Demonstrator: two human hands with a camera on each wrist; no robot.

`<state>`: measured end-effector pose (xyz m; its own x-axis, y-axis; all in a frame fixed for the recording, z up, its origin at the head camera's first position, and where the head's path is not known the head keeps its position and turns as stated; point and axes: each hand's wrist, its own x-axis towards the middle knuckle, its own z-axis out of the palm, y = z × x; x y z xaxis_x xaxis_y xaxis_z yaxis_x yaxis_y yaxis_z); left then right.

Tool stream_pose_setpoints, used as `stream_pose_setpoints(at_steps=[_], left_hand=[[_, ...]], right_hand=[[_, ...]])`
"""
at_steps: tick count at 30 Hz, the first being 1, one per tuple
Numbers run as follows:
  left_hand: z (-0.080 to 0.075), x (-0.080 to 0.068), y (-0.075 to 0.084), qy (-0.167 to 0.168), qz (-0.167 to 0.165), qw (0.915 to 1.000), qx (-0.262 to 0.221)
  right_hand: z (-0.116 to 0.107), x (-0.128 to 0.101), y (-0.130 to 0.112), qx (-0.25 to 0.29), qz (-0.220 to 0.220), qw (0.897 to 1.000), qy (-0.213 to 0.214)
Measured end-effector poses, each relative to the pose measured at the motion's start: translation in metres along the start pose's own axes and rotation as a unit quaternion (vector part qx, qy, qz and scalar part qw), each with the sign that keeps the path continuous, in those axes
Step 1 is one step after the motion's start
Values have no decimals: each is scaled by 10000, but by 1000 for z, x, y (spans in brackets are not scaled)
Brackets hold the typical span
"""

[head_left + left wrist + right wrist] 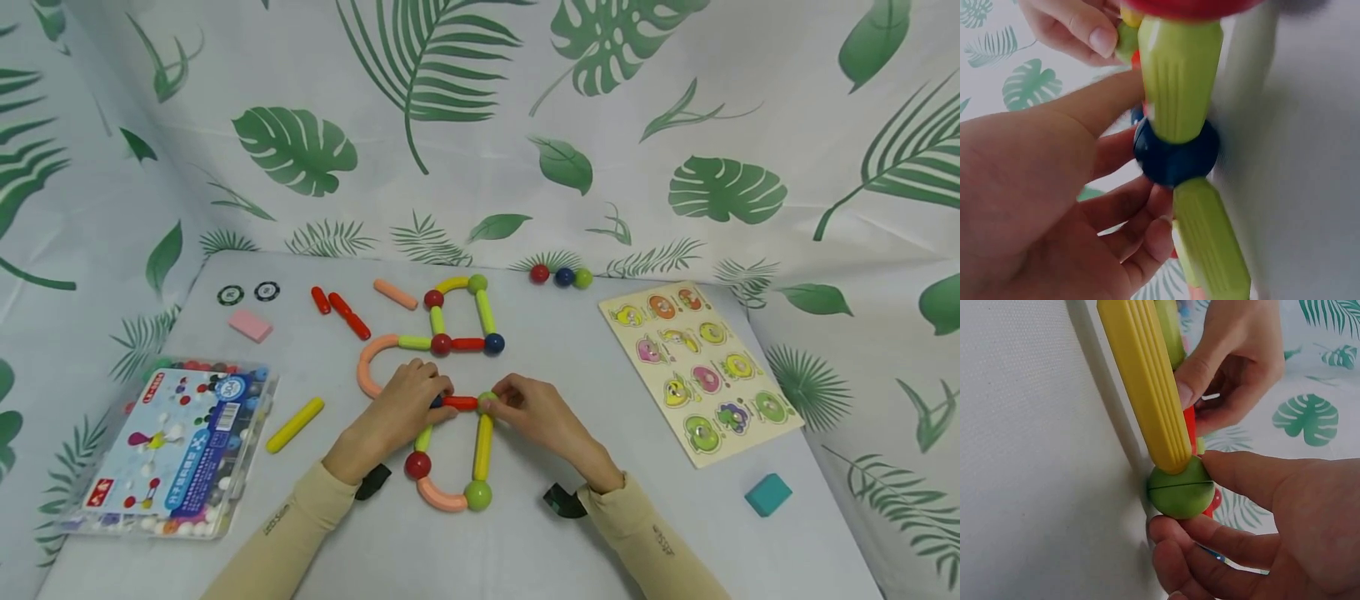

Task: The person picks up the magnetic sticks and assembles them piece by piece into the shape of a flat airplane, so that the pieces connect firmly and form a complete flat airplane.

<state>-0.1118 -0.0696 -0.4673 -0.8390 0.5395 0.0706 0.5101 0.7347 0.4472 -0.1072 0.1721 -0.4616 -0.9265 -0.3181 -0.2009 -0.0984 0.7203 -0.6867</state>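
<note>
A flat figure of coloured rods and balls (450, 367) lies in the middle of the table. My left hand (438, 398) pinches a dark blue ball (1175, 153) that joins two light green rods (1179, 75). My right hand (498, 400) pinches a green ball (1179, 490) at the top end of a yellow rod (1144, 381). A short red rod (460, 403) spans between the two balls. Below them, the lower loop ends in a red ball (417, 464), a peach curved rod (441, 498) and a green ball (477, 495).
A clear box of spare pieces (172, 446) sits at the left, with a loose yellow rod (295, 424) beside it. Further back lie a pink block (251, 325), red rods (341, 312) and three balls (562, 276). On the right are a wooden puzzle board (697, 371) and a teal block (768, 493).
</note>
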Motion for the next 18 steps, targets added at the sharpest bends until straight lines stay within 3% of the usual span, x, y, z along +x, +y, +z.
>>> stream_pose_setpoints(at_steps=[3, 7, 9, 12, 18], left_hand=[[-6, 4, -5, 281, -146, 9992, -237], [-14, 15, -17, 943, -458, 9941, -278], [-16, 21, -22, 1095, -579, 9922, -128], [-16, 29, -24, 995, -741, 9922, 135], [-11, 41, -22, 715, -1011, 9920, 242]], right_hand=[[-5, 4, 0, -27, 113, 9997, 231], [-14, 16, 3, -20, 211, 9942, 1054], [-17, 25, 7, 2, 165, 9899, 1406], [-17, 38, 11, 63, 79, 9877, 1563], [-11, 49, 9, 71, 9, 9908, 1350]])
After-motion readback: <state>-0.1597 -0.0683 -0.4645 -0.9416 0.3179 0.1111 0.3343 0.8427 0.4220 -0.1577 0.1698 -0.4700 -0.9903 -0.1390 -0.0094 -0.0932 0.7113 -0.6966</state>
